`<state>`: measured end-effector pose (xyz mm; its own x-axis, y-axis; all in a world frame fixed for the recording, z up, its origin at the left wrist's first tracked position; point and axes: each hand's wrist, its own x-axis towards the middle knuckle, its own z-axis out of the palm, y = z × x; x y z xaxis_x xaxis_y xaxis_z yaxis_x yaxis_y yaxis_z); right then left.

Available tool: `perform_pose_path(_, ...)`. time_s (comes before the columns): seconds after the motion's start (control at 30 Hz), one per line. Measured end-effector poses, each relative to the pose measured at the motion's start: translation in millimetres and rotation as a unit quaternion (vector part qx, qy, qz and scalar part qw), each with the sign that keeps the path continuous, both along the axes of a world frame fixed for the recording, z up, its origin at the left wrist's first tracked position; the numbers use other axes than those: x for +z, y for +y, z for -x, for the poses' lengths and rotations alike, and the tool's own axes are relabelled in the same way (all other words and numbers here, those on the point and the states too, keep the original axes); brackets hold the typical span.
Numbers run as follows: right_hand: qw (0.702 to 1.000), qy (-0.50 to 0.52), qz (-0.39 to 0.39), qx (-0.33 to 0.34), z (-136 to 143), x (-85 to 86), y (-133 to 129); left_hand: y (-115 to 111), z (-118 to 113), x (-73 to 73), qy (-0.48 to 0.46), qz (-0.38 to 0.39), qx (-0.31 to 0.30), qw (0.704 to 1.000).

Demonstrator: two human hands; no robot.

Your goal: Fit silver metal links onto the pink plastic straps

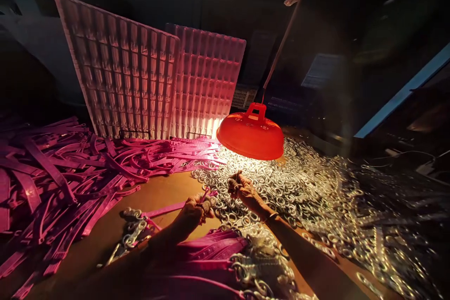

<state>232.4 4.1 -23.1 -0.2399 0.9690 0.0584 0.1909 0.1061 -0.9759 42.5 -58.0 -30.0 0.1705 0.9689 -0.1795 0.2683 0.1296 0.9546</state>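
My left hand (197,208) is closed around the end of a pink-purple strap (168,209), whose tip sticks up above the fingers. The rest of that strap trails left across the brown tabletop. Just right of it, my right hand (244,188) is over the edge of a heap of silver metal rings (309,192), its fingers curled together; whatever they pinch is too small to make out. Between my forearms lies a bundle of purple straps with metal hardware (220,248) at its ends. A smaller cluster of metal links (135,229) sits beside my left forearm.
An orange-red lamp (251,133) hangs low on a cord just beyond my hands, lighting the rings. Loose purple straps (45,173) cover the table's left side. Two clear compartmented plastic trays (123,70) stand upright behind them. The brown tabletop (154,192) shows between the piles.
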Motion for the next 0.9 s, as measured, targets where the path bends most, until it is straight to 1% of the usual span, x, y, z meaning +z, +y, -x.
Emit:
perform_pose_path(0.07,1.000,0.000,0.015,0.002,8.0,-0.1,-16.1,-0.2,-3.6,3.3,-0.074,0.018,0.010,0.997)
perform_pose_path(0.13,1.000,-0.013,0.002,-0.004,16.6,-1.1,-25.5,-0.4,-7.5,7.1,-0.122,0.014,0.033,0.992)
perform_pose_path(0.23,1.000,-0.016,-0.012,-0.021,29.9,-5.1,-30.9,-1.3,-13.6,12.3,-0.152,0.008,0.057,0.987)
perform_pose_path(0.33,0.999,0.023,0.014,-0.029,40.8,-9.9,-32.9,-2.4,-17.6,15.2,-0.199,0.004,0.064,0.978)
perform_pose_path(0.4,0.998,0.050,0.027,-0.017,45.1,-12.6,-34.2,-2.3,-17.7,14.5,-0.225,-0.012,0.062,0.972)
perform_pose_path(0.53,0.996,0.076,0.054,0.005,47.4,-17.1,-34.4,-0.2,-12.9,5.7,-0.210,-0.049,0.055,0.975)
perform_pose_path(0.73,0.996,0.057,0.049,0.045,42.4,-23.7,-31.1,1.4,-7.7,-7.1,-0.135,-0.088,0.038,0.986)
perform_pose_path(0.83,0.995,0.058,0.065,0.058,38.7,-20.9,-33.2,1.8,-8.3,-9.9,-0.137,-0.095,0.028,0.986)
perform_pose_path(0.9,0.995,0.052,0.056,0.060,36.6,-17.1,-36.1,2.2,-8.8,-10.9,-0.136,-0.089,0.023,0.986)
